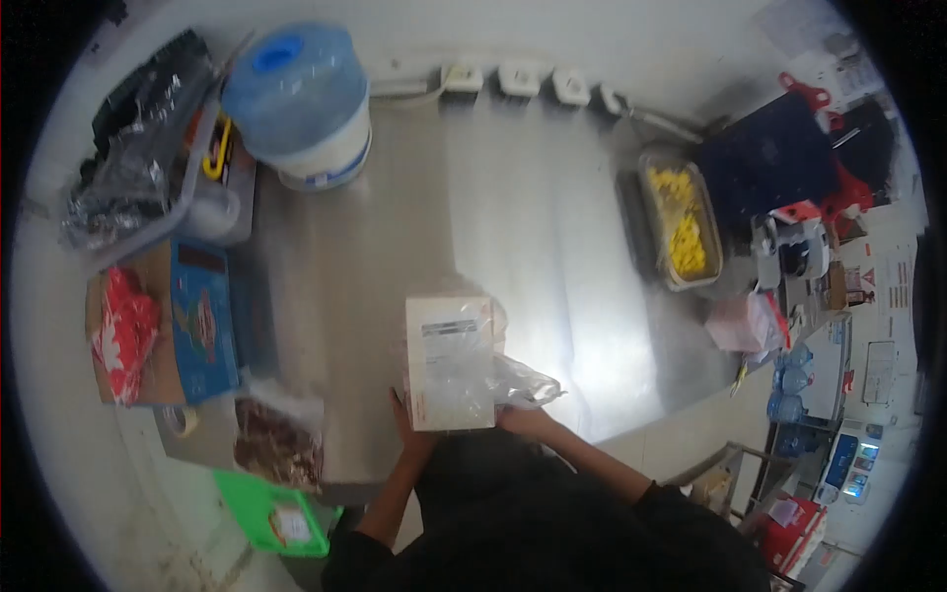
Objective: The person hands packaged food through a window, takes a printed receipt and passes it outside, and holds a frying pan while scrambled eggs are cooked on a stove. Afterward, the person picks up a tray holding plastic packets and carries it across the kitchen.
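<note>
A white box [451, 370] with a printed label sits at the near edge of the steel table, in front of my body. Clear plastic wrap [528, 383] covers part of it and sticks out crumpled on its right side. My left hand [416, 432] holds the box at its lower left corner, thumb side showing along the edge. At the lower right corner my right hand [523, 422] grips the box and the wrap beside it; its fingertips are hidden behind them.
On the steel table [355, 286], a water jug [296, 99] and an open carton [202, 321] stand left, near a bag of dark brown contents [279, 444]. A tray of yellow pieces [683, 222] lies right. A green crate [271, 513] is below the left edge.
</note>
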Available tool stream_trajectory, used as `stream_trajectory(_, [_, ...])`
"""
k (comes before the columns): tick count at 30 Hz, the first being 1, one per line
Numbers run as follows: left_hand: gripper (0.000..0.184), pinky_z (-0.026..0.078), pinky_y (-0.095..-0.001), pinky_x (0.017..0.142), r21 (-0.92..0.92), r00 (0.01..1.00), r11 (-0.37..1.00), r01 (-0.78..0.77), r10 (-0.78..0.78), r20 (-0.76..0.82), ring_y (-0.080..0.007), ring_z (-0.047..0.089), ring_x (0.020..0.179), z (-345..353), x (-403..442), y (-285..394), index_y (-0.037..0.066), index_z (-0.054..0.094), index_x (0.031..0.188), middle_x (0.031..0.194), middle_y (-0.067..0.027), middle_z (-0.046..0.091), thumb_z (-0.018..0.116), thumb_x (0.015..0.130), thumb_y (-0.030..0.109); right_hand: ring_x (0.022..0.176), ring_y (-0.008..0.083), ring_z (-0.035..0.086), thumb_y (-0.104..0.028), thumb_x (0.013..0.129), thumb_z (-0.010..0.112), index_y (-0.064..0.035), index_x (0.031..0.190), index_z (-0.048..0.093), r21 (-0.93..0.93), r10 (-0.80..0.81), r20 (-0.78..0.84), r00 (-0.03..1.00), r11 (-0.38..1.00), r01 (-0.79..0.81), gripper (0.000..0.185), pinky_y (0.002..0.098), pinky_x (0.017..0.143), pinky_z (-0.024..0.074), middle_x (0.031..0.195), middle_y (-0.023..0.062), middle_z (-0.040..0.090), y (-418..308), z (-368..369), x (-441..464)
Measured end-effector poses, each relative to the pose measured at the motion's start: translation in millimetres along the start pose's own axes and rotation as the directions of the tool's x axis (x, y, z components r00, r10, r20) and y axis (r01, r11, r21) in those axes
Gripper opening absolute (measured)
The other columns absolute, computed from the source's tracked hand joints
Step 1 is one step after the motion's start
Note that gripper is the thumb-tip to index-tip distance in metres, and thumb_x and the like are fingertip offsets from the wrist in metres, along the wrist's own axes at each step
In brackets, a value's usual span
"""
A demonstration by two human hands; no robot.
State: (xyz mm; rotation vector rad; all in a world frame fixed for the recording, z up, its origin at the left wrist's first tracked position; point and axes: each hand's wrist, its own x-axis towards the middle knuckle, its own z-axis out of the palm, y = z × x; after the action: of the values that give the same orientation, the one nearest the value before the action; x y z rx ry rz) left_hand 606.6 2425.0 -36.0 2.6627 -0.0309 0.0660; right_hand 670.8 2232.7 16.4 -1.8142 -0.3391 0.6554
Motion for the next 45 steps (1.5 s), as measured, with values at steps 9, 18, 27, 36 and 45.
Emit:
stream_trajectory(9, [0.069,0.015,-0.0568,0.094,-0.305,0.980,0.950,0.064,-0.118,-0.160,-0.0327,0.030,0.117,19.6,171.3,8.7,0.003,0.031,0.122,0.125,-0.0183,0.032,0.064,0.064,0.023,0.111,0.0215,0.040,-0.002,0.072,0.049,-0.0060,0.119,0.039,-0.184,-0.233,-0.264,0.936,0.965,0.188,0.049,0.0299,0.086,0.0373,0.118,0.0124,0.044,-59.9,-102.7,122.4])
stream_trajectory(18, [0.082,0.021,-0.0526,0.093,-0.436,0.997,0.897,-0.074,0.056,-0.053,-0.0338,0.029,0.117,-36.5,160.2,22.9,-0.002,0.023,0.124,0.127,-0.0226,0.027,0.064,0.062,0.032,0.111,0.0207,0.041,0.002,0.067,0.049,-0.0057,0.118,0.041,-0.156,-0.191,-0.485,0.854,0.979,0.131,0.052,0.0301,0.092,0.0322,0.116,0.0119,0.046,-4.4,-88.1,114.6])
stream_trajectory(27, [0.086,0.022,-0.0491,0.093,-0.299,0.989,0.943,-0.145,0.135,-0.056,-0.0326,0.032,0.114,-24.6,163.8,11.2,-0.002,0.023,0.124,0.125,-0.0216,0.030,0.066,0.057,0.032,0.102,0.0244,0.047,0.002,0.061,0.045,-0.0016,0.108,0.047,-0.079,-0.233,-0.775,0.587,0.958,0.276,0.047,0.0314,0.087,0.0347,0.100,0.0134,0.054,4.6,-36.2,127.3])
stream_trajectory(36, [0.073,0.020,-0.0498,0.094,-0.339,0.992,0.933,-0.125,0.127,-0.015,-0.0311,0.030,0.118,-29.2,168.1,13.5,0.003,0.040,0.115,0.127,-0.0209,0.028,0.065,0.054,0.034,0.093,0.0346,0.048,-0.005,0.061,0.048,0.0018,0.100,0.051,-0.249,-0.155,-0.180,0.971,0.963,0.107,0.040,0.0364,0.082,0.0384,0.096,0.0220,0.051,22.3,-74.2,119.0])
stream_trajectory(45, [0.061,0.017,-0.0492,0.096,-0.471,0.998,0.879,-0.070,0.064,-0.029,-0.0376,0.024,0.118,-21.5,154.7,21.2,-0.001,0.040,0.112,0.125,-0.0242,0.029,0.060,0.059,0.022,0.090,0.0349,0.048,-0.013,0.062,0.050,0.0011,0.100,0.046,-0.505,-0.315,-0.407,0.858,0.860,0.076,0.041,0.0417,0.074,0.0376,0.097,0.0234,0.049,-2.8,-70.7,105.9])
